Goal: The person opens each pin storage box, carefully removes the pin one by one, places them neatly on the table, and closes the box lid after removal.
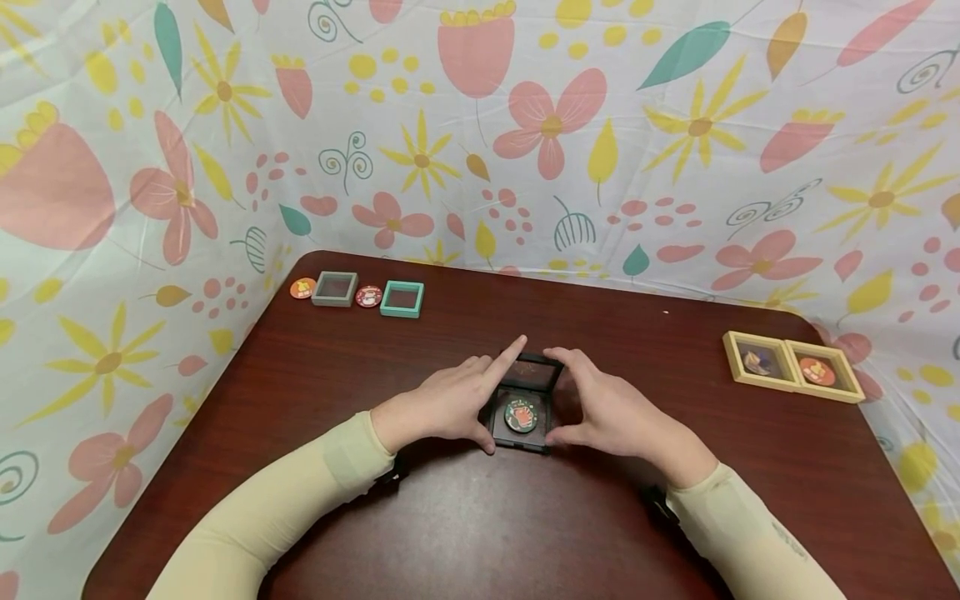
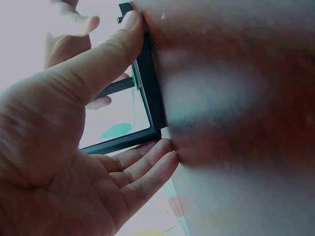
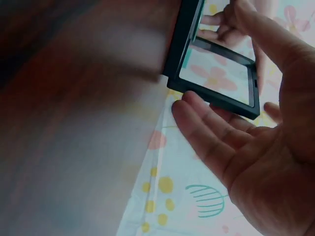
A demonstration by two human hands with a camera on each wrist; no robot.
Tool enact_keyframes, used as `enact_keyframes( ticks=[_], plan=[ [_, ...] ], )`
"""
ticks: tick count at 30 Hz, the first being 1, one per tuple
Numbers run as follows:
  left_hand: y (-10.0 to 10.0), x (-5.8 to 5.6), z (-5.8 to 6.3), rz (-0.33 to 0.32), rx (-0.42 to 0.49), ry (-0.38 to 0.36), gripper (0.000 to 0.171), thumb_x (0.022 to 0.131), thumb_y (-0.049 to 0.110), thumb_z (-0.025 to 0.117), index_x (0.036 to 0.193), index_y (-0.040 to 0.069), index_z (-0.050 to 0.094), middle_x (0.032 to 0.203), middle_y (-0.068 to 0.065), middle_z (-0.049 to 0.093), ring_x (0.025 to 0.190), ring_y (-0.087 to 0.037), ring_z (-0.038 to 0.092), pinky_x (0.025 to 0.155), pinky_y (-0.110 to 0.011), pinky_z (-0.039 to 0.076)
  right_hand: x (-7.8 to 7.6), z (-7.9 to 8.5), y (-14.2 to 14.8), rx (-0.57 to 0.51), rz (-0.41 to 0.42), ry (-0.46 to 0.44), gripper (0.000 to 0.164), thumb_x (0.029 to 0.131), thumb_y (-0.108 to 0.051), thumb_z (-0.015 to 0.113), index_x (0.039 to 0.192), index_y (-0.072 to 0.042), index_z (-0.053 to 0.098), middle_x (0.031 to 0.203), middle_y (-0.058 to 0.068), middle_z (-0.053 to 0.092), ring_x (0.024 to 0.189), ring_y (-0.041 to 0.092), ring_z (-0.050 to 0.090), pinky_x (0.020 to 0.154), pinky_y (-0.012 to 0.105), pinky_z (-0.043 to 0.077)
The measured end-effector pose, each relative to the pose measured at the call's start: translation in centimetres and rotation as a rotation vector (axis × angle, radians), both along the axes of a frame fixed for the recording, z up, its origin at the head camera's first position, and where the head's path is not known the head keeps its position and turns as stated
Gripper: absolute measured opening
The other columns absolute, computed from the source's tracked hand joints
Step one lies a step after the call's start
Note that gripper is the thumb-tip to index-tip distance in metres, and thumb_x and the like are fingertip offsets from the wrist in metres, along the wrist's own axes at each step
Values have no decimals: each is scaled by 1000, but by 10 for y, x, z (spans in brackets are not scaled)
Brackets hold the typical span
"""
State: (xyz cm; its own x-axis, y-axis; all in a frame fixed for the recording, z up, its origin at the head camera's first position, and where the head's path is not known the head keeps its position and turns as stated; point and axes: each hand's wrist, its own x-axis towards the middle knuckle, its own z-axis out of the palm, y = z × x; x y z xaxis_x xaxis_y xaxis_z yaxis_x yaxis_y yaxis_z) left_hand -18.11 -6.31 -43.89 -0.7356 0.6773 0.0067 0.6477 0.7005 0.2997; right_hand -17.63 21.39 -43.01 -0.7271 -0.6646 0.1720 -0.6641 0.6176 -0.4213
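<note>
A hinged black display frame [image 1: 519,447] sits in the middle of the table with its lid [image 1: 537,377] raised and tilted back. On the clear film of its base lies a round dark-green badge [image 1: 521,414] with an orange-red picture. My left hand [image 1: 457,398] holds the frame's left side, thumb by the front corner and index finger stretched along the lid. In the left wrist view, the thumb presses the black rim [image 2: 155,93] and other fingers touch the hinge end. From the right, my right hand [image 1: 611,408] holds the frame, fingertips at the lid and thumb near the front corner.
At the back left are an orange badge [image 1: 302,288], a grey frame [image 1: 334,289], a red-and-white badge [image 1: 368,297] and a teal frame [image 1: 402,312]. Two joined yellow frames [image 1: 762,383] with badges inside lie at the right. A floral cloth [image 1: 465,217] hangs behind the table [image 1: 450,533].
</note>
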Motion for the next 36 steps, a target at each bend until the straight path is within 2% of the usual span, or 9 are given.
enact_keyframes(
  ticks=[3, 7, 13, 21, 27, 32, 33, 34, 36],
  plan=[
    [0, 0, 0, -1, 0, -4, 158, 49, 60, 91, 152, 32, -26, 118, -4, 52, 106, -17, 49, 70, -34, 51, 2, -3, 0, 8, 37, -8, 114, 66, -57, 85, 153, -25, 18, 118, -1, 49, 81, 10, 57, 61, 25, 46],
    [0, 0, -1, -5, 1, 2, 157, 49, 60, 91, 153, 32, -25, 119, -4, 53, 106, -18, 49, 69, -34, 51, 3, -5, -1, 28, 60, 16, 115, 66, -58, 85, 152, -20, 18, 123, 1, 44, 84, 11, 57, 60, 24, 46],
    [1, 0, -1, -4, -1, 11, 158, 49, 60, 91, 153, 31, -24, 119, -4, 53, 107, -18, 49, 70, -35, 52, 6, -8, -2, 68, 43, 49, 120, 64, -57, 86, 153, -18, 16, 129, 3, 42, 96, 13, 56, 67, 27, 49],
    [4, 2, -1, -7, -14, 12, 158, 50, 59, 91, 153, 30, -25, 118, -3, 53, 107, -17, 48, 72, -34, 51, 9, -9, -2, 87, 9, 34, 121, 63, -57, 87, 154, -19, 15, 127, 3, 45, 99, 14, 57, 71, 30, 50],
    [0, 2, 7, -32, -26, 19, 157, 52, 64, 88, 151, 29, -27, 114, -3, 52, 99, -15, 50, 69, -32, 50, 9, -9, -2, 98, -3, 36, 121, 64, -60, 85, 154, -18, 15, 129, 4, 45, 101, 15, 57, 72, 32, 51],
    [-10, 0, 25, -1, 76, 20, 148, 60, 72, 78, 151, 24, -29, 140, -15, 47, 123, -24, 49, 80, -37, 52, 8, -9, -3, 102, -2, 30, 122, 64, -60, 85, 154, -19, 14, 130, 4, 45, 103, 15, 58, 72, 33, 51],
    [-12, -1, 29, 9, 114, 38, 145, 63, 73, 76, 152, 22, -26, 140, -14, 48, 121, -23, 51, 79, -36, 52, 7, -9, -3, 100, -3, 31, 122, 63, -60, 85, 154, -20, 14, 129, 4, 45, 102, 15, 58, 72, 33, 51],
    [-13, -1, 33, 18, 157, 68, 140, 66, 73, 73, 155, 18, -19, 138, -13, 49, 118, -20, 53, 76, -35, 52, 7, -9, -3, 99, -3, 32, 122, 63, -60, 85, 154, -20, 15, 127, 4, 46, 102, 15, 58, 72, 34, 51],
    [-15, -2, 38, 27, 241, 145, 122, 73, 71, 70, 157, 11, 5, 127, -7, 55, 101, -13, 57, 68, -29, 51, 7, -8, -3, 102, -7, 36, 122, 63, -61, 85, 154, -20, 15, 124, 4, 48, 101, 15, 58, 71, 34, 51]
  ],
)
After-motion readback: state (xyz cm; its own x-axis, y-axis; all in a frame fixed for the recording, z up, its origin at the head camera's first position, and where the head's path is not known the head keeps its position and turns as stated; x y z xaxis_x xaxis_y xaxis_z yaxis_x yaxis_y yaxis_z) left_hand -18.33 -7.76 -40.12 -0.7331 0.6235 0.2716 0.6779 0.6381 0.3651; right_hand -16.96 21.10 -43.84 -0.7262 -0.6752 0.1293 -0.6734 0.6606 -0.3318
